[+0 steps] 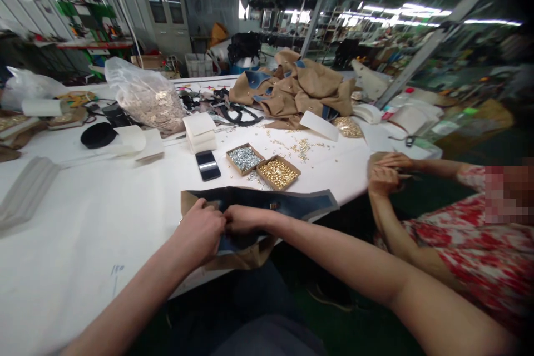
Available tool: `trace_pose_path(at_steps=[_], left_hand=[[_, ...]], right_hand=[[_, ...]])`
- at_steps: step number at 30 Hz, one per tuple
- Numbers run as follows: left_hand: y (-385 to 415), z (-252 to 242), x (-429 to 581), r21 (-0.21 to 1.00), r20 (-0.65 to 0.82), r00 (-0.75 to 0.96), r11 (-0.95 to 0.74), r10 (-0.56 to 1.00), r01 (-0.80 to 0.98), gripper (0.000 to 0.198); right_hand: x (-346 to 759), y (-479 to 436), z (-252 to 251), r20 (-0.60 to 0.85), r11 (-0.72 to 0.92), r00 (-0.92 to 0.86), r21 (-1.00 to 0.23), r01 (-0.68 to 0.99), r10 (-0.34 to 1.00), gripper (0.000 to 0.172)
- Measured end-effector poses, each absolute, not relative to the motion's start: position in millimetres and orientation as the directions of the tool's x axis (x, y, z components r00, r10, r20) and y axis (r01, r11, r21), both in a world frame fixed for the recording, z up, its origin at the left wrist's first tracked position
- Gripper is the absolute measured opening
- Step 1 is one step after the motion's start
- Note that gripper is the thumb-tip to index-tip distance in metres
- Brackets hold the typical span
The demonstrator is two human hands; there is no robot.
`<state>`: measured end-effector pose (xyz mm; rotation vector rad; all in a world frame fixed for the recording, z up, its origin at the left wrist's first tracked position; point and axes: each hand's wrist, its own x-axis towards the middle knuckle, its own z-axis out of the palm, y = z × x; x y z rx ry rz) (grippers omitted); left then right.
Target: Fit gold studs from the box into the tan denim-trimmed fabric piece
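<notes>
A tan fabric piece with a dark blue lining (267, 203) lies over the near edge of the white table (83, 222). My left hand (200, 233) grips its left part with fingers curled. My right hand (244, 219) pinches the same piece right beside the left hand. Just beyond stand two small cardboard trays, one of silver studs (245, 158) and one of gold studs (278, 172), with a black phone (207, 165) to their left.
A co-worker in a red floral top sits at the right, hands (386, 172) together on a tan piece. A heap of tan fabric pieces (292, 89) lies at the back, with a clear bag of metal parts (144, 97), white pads (200, 130) and loose studs.
</notes>
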<state>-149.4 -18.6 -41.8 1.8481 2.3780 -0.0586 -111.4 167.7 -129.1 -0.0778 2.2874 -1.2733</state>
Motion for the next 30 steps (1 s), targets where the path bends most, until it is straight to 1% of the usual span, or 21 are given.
trace_pose_path(at_steps=[1, 3, 4, 7, 9, 11, 15, 18, 19, 21, 24, 28, 30], left_hand=[[-26.0, -41.3, -150.8, 0.077, -0.135, -0.226, 0.237, 0.965, 0.968, 0.013], [-38.8, -39.1, -151.9, 0.102, -0.146, -0.197, 0.213, 0.969, 0.972, 0.019], [-43.2, -37.6, -151.7, 0.094, -0.151, -0.185, 0.2, 0.971, 0.975, 0.023], [-48.3, -32.2, -149.6, -0.007, -0.169, -0.171, 0.173, 0.971, 0.985, 0.036], [-48.7, -28.1, -148.2, -0.077, -0.182, -0.202, 0.19, 0.962, 0.979, 0.044], [-50.4, -25.3, -148.1, -0.087, -0.19, -0.248, 0.235, 0.95, 0.968, 0.047], [-61.3, -31.5, -151.8, 0.002, -0.19, -0.309, 0.315, 0.932, 0.949, 0.039], [-73.9, -46.5, -156.1, 0.071, -0.163, -0.295, 0.309, 0.942, 0.948, 0.027], [-78.6, -52.2, -157.3, 0.098, -0.151, -0.281, 0.297, 0.948, 0.95, 0.026], [-88.0, -62.5, -159.0, 0.145, -0.132, -0.257, 0.275, 0.957, 0.951, 0.032], [-100.0, -73.6, -159.0, 0.154, -0.131, -0.251, 0.27, 0.959, 0.95, 0.04], [-105.7, -79.4, -156.8, 0.153, -0.155, -0.266, 0.289, 0.951, 0.945, 0.059], [-104.5, -79.0, -156.0, 0.183, -0.162, -0.268, 0.296, 0.95, 0.938, 0.06]], right_hand=[[-108.0, 170.3, -127.7, -0.432, 0.522, -0.842, -0.823, 0.222, -0.323, 0.01], [-103.0, 173.2, -123.7, -0.466, 0.443, -0.801, -0.85, 0.287, -0.376, 0.013], [-102.1, 173.5, -121.4, -0.479, 0.412, -0.786, -0.855, 0.315, -0.392, 0.015], [-104.3, 172.4, -115.6, -0.511, 0.392, -0.757, -0.846, 0.36, -0.407, 0.02], [-107.1, 172.0, -114.1, -0.536, 0.393, -0.738, -0.834, 0.388, -0.409, 0.022], [-108.8, 172.6, -114.8, -0.547, 0.375, -0.728, -0.831, 0.411, -0.413, 0.022], [-108.8, 173.6, -119.8, -0.532, 0.353, -0.739, -0.842, 0.408, -0.414, 0.023], [-108.1, 171.3, -122.0, -0.516, 0.372, -0.758, -0.847, 0.38, -0.4, 0.027], [-107.9, 170.1, -122.0, -0.51, 0.38, -0.766, -0.847, 0.37, -0.392, 0.027], [-108.0, 167.7, -121.3, -0.504, 0.388, -0.776, -0.848, 0.361, -0.379, 0.025], [-109.0, 166.3, -121.0, -0.51, 0.355, -0.771, -0.851, 0.388, -0.381, 0.009], [-110.1, 169.0, -125.3, -0.533, 0.27, -0.743, -0.846, 0.46, -0.405, 0.024], [-110.1, 170.1, -128.8, -0.537, 0.226, -0.738, -0.843, 0.489, -0.409, 0.027]])
